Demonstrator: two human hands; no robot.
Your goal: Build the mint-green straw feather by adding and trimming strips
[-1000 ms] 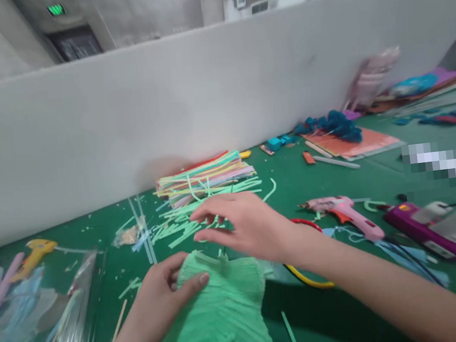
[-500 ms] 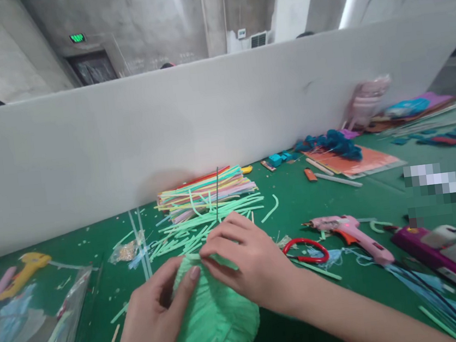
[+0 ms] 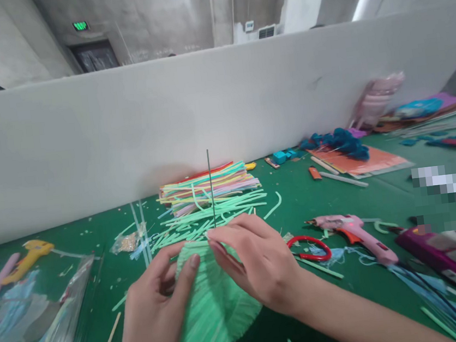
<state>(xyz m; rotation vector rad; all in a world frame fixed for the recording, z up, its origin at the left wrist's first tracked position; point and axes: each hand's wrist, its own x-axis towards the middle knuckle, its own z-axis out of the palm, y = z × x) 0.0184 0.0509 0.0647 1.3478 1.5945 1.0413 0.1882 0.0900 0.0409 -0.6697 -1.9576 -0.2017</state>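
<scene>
A light green ribbed piece (image 3: 211,315), built of fuzzy strips like pipe cleaners, hangs between my two hands. My left hand (image 3: 153,306) grips its upper left edge, thumb on the near face. At the top edge my right hand (image 3: 258,261) pinches the piece with thumb and fingers. A thin dark wire (image 3: 211,189) stands upright from the spot where my right fingertips close. What exactly sits inside that pinch is partly hidden. Just beyond the hands lie loose light green strips (image 3: 232,208) and a bundle of multicoloured pipe cleaners (image 3: 213,186).
Right of my right hand are red-handled scissors (image 3: 311,248), a pink glue gun (image 3: 353,228) and a purple power strip (image 3: 444,261). A yellow glue gun (image 3: 32,259) and clear plastic bags (image 3: 64,327) lie left. A white partition (image 3: 125,138) stands behind.
The dark wire has swung from leaning right to nearly upright. My right hand has shifted slightly right along the top edge. The green piece has turned a little, and the view has shifted slightly.
</scene>
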